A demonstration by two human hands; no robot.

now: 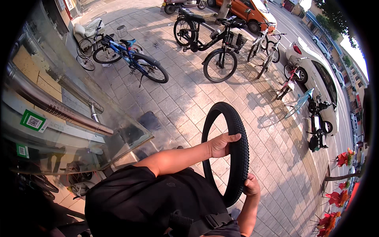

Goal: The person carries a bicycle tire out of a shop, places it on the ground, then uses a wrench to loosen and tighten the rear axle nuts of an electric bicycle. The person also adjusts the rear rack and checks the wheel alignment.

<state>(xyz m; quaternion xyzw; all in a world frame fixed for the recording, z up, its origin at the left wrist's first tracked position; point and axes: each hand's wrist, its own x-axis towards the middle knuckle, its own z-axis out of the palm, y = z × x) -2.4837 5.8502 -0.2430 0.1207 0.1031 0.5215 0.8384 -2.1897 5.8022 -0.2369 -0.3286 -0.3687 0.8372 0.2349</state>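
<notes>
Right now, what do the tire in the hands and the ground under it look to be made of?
Tire: looks like black rubber, matte, with a knobby block tread across its outer face; it stands as a bare hoop with no rim inside. The left hand and right hand both grip it. Ground: seemingly stone or concrete paving blocks, pale and dull, with visible joint lines between the rectangles.

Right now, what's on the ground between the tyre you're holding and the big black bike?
Nothing but bare paving bricks between the black tyre and the black bicycle, plus a dark patch on the bricks off to the left; the head view shows it.
</notes>
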